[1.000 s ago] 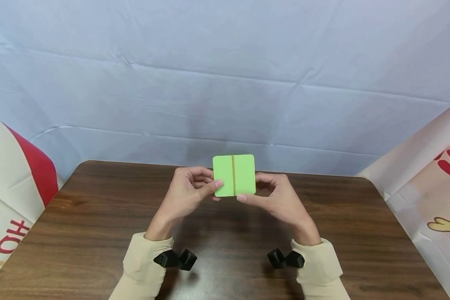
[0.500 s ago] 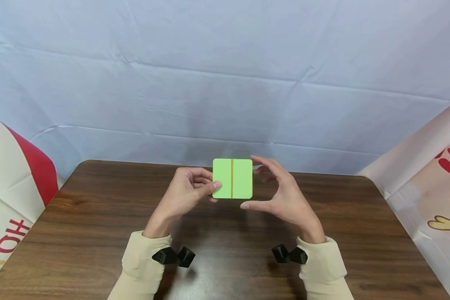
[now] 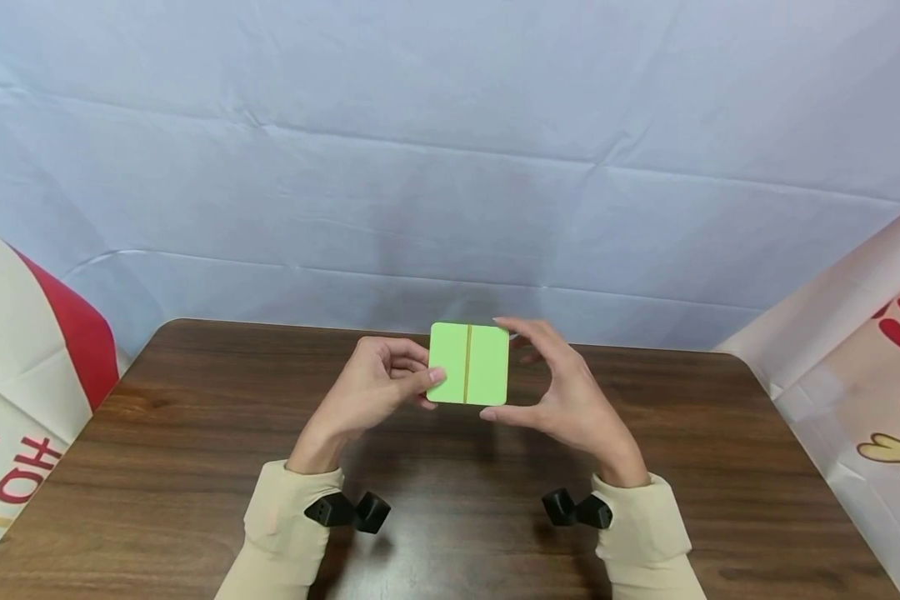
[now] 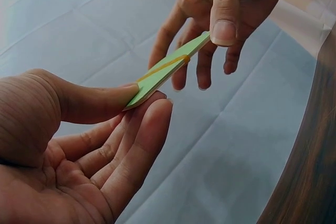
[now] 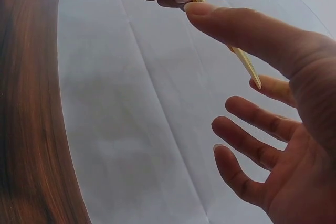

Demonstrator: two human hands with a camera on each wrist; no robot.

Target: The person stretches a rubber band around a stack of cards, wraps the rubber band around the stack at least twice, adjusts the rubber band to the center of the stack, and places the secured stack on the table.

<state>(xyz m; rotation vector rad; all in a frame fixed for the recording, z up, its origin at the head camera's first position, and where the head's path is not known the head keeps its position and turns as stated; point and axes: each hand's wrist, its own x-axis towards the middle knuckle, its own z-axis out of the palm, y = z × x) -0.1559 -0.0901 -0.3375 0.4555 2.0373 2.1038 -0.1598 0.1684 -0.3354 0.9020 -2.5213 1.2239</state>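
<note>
A thin stack of square green cards (image 3: 487, 367) with rounded corners is held up above the table, its face toward the head camera. Around its middle runs a yellow rubber band (image 3: 467, 358). My left hand (image 3: 367, 387) pinches the left edge, thumb on the front face and fingers behind. My right hand (image 3: 570, 404) is spread around the right side, index fingertip right at the top edge and thumb just under the bottom edge. Edge-on in the left wrist view, the cards (image 4: 167, 62) show layered sides.
The brown wooden table (image 3: 195, 433) lies below both hands. Behind it hangs a pale creased cloth (image 3: 450, 167). Printed banners stand at the left (image 3: 30, 350) and right (image 3: 855, 400). A black wrist camera sits on each beige sleeve.
My right hand has let go of the front face and spread its thumb and index toward the bottom and top edges. The stack has lowered slightly; my left hand keeps its pinch.
</note>
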